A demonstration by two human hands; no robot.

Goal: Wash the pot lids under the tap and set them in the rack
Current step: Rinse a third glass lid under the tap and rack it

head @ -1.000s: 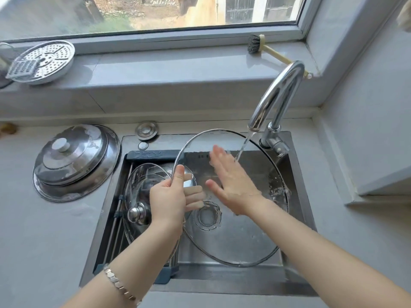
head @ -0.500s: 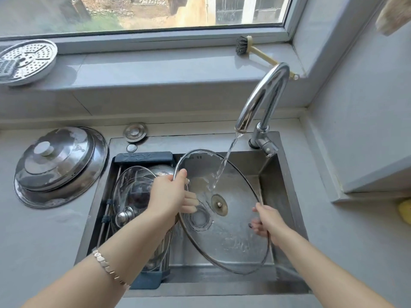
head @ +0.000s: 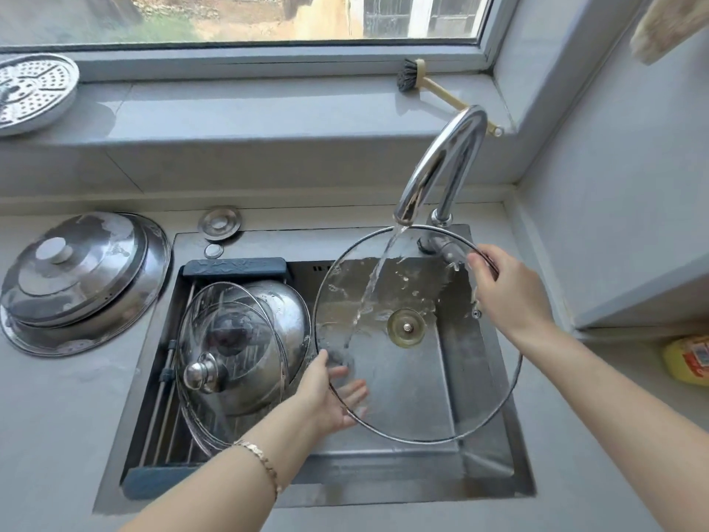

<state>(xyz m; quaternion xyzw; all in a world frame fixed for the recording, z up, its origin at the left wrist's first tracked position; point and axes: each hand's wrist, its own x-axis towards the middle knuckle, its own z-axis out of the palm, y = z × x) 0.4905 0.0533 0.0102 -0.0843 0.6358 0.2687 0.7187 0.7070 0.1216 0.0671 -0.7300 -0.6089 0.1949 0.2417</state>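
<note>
A large glass pot lid (head: 422, 378) with a steel rim is held over the sink (head: 495, 466), underside up. Water from the chrome tap (head: 441, 167) streams onto it. My left hand (head: 326, 397) grips its lower left rim, fingers under the glass. My right hand (head: 506, 293) holds its upper right rim. In the rack (head: 234, 267) across the sink's left half lean a smaller glass lid (head: 230, 362) with a steel knob and a steel lid (head: 280, 309) behind it. Two stacked steel lids (head: 80, 278) lie on the counter at left.
A perforated steamer plate (head: 30, 94) and a dish brush (head: 414, 76) rest on the windowsill. A sink strainer plug (head: 219, 223) sits behind the sink. A yellow bottle (head: 686, 360) lies under the shelf at right. A cloth (head: 660, 28) hangs at the top right.
The large glass lid has turned and risen under the water stream. My right hand moved from the lid's lower right up to its upper right rim; my left hand slid down to the lower left rim.
</note>
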